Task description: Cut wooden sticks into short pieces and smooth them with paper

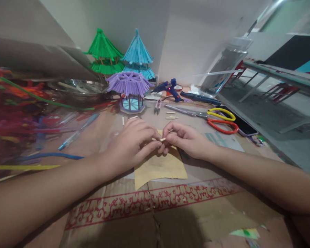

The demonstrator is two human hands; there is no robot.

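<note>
Between the fingertips of both hands is a short pale wooden stick (162, 139). My left hand (136, 139) is closed in a pinch on its left end, and my right hand (184, 137) pinches the right end with thumb and forefinger. Under the hands lies a yellow sheet (160, 168), which looks like sandpaper. Several similar short sticks (171, 117) rest on the work surface just beyond the fingers. Past them stands a small pavilion model (130, 91) with a purple fuzzy roof and an octagonal base.
Behind are a green-roofed model (103, 51), a blue-roofed model (137, 51) and a blue glue gun (170, 88). To the right lie scissors (222, 119), a phone (244, 129) and a clear container (223, 70). Colourful pipe cleaners (18, 113) and a metal bowl (77, 88) crowd the left.
</note>
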